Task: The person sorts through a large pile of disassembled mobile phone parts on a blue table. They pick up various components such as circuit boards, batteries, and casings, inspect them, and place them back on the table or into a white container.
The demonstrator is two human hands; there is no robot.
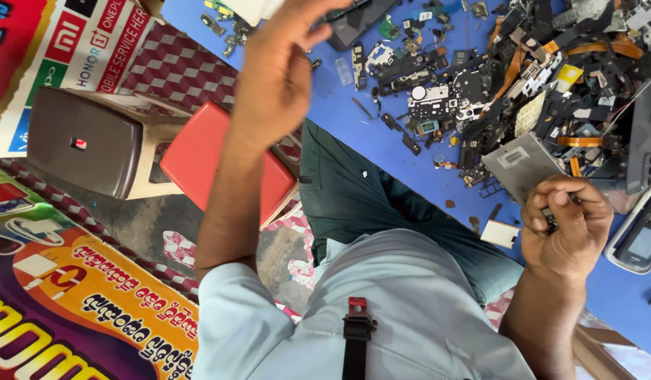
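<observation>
Head view, looking steeply down past a pale blue shirt and dark green trousers.

Left hand (279, 70): forearm raised from the elbow, running up the frame; wrist bent, hand tipped toward the blue counter (381, 141). Fingers loosely extended and blurred near the top edge. Its grip looks loose and open, with nothing seen in it. It hovers over the counter's near edge, close to a dark flat device (357, 24) at the top of the frame.

Right hand (568, 225): forearm comes up from the lower right, hand curled into a closed grip, fingers folded over the thumb side. A small dark part (550, 217) is pinched between the fingertips, mostly hidden; its kind cannot be told. The hand sits above the counter's edge, just beside a grey metal plate (526, 165) and a small white card (500, 233).

Surroundings: a heap of phone parts (522, 77), boards, orange flex cables and black frames, covers the counter's upper right. A grey keypad phone (640, 243) lies just right of the right hand. A red stool (230, 165) and a brown stool (86, 144) stand on the floor below the left forearm.
</observation>
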